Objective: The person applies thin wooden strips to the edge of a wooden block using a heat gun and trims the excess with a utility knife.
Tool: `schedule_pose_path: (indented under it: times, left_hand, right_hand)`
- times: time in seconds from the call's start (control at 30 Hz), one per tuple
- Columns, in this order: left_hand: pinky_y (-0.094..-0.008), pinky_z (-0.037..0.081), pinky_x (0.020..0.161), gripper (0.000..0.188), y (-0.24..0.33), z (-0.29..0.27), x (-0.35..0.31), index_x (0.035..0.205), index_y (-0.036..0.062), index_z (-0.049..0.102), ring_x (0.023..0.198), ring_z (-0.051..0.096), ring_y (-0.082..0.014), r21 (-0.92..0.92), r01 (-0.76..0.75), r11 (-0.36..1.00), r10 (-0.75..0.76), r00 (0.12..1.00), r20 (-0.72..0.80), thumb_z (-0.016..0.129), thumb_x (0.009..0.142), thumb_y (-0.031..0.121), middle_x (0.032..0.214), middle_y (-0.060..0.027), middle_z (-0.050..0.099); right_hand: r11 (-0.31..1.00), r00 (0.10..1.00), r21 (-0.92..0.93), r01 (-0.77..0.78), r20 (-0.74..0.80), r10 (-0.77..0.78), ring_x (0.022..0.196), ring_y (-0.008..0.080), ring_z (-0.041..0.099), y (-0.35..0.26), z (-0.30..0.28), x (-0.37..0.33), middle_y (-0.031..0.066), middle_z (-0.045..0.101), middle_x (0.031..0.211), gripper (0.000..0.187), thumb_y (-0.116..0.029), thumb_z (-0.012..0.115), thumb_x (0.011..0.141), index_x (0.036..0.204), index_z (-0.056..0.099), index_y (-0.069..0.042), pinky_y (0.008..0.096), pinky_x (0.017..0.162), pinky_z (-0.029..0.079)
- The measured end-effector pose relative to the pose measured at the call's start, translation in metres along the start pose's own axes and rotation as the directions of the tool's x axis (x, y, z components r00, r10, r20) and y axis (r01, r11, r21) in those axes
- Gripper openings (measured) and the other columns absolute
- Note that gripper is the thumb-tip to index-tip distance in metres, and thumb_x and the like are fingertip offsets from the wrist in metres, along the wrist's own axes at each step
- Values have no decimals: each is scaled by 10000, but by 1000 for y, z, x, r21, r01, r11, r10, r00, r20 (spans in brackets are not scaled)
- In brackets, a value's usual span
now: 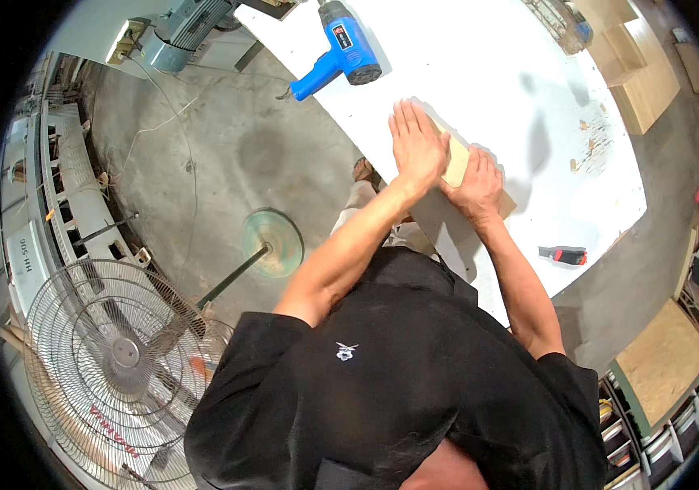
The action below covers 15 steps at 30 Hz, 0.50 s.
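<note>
A left hand (419, 152) lies flat, fingers extended, against a pale board (456, 168) at two o'clock from the view's centre; whether the right hand (478, 186) grips its near end cannot be told. Uneven pressure could skid it across the white table (463, 65).

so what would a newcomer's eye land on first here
Probably the blue heat gun, near the top of the picture on the white table. Next, the big wire fan at lower left. Then the left hand and right hand, at a pale board near picture centre.
</note>
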<state>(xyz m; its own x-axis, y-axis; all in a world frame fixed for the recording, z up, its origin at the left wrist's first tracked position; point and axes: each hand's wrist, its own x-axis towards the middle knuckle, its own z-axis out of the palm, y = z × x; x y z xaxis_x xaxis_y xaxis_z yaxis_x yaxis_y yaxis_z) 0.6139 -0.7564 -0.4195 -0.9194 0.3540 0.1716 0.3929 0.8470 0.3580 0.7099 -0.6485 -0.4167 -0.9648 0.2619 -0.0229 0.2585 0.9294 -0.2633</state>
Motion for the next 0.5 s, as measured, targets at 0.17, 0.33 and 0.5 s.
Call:
schedule_pose_path:
  times: [0.17, 0.33, 0.5]
  left_hand:
    - [-501, 210, 1143, 649, -2, -24, -9, 1327, -134, 391, 1350, 293, -476, -312, 30, 950, 36, 979, 203, 595, 887, 297, 1418, -364, 324]
    - [-525, 179, 1144, 774, -46, -18, 15, 1345, -180, 319, 1364, 252, -490, -147, 114, 983, -110, 993, 32, 599, 894, 383, 1424, -369, 308]
    - [-567, 143, 1138, 897, -16, -7, -11, 1369, -204, 195, 1362, 187, -544, -124, 186, 975, -183, 983, 33, 625, 873, 407, 1418, -411, 242]
  right_hand:
    - [998, 1000, 62, -17, -2, 17, 1226, 337, 483, 6, 1, 1, 210, 511, 1298, 863, -513, 723, 696, 1303, 445, 34, 456, 1004, 383]
    - [999, 999, 47, -19, 39, 18, 1231, 337, 474, -4, -6, 1, 206, 500, 1304, 866, -501, 733, 692, 1314, 428, 18, 452, 1013, 382]
    - [999, 1000, 54, -8, -11, 8, 1213, 329, 485, -2, -3, 3, 190, 514, 1270, 872, -472, 769, 663, 1303, 422, 9, 443, 988, 400]
